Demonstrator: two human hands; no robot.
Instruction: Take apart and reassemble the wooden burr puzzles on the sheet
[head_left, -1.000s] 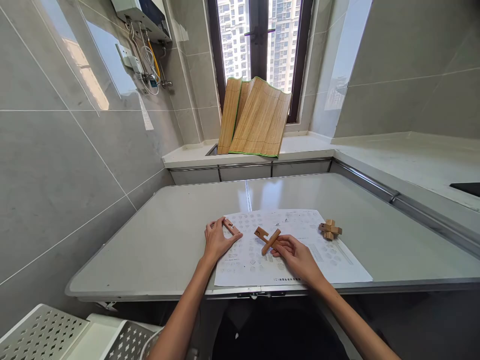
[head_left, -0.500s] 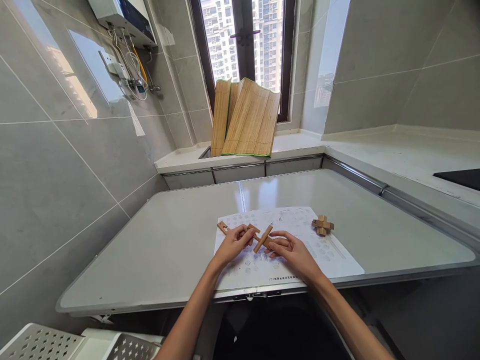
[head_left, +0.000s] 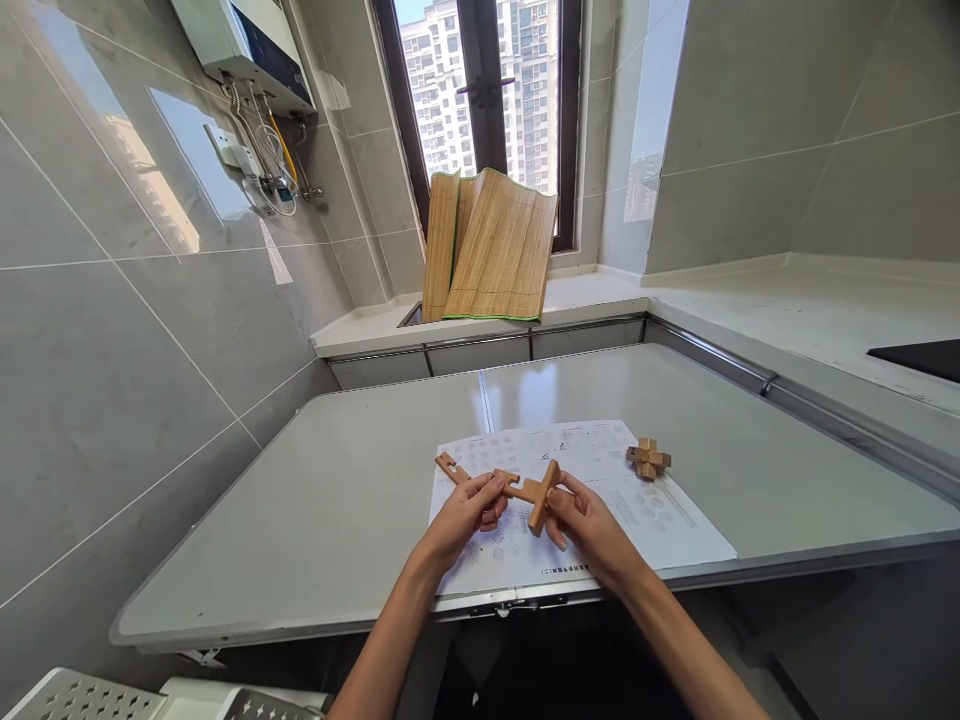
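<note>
Two wooden bars are positioned crosswise at lower center of the frame, between the hands. The left hand (head_left: 469, 510) has a narrow grip, pinching the notched wooden bar (head_left: 529, 491) near its left end. The right hand (head_left: 592, 525) has its grip closed on the wooden crossbar (head_left: 544, 498), which is held tilted above the printed diagram sheet (head_left: 622, 490). The view does not resolve whether the two bars are fully seated in each other.

Assembly status: one interlocked wooden burr cluster (head_left: 648, 459) is formed; it rests at right of center, at the sheet's upper right edge. The held bars form an open cross, judged to be only partly assembled. One loose notched piece (head_left: 451, 467) lies separate at the sheet's upper left corner, just beside the left hand. The sheet lies on the pale counter (head_left: 337, 500), its lower edge near the counter's front edge.
</note>
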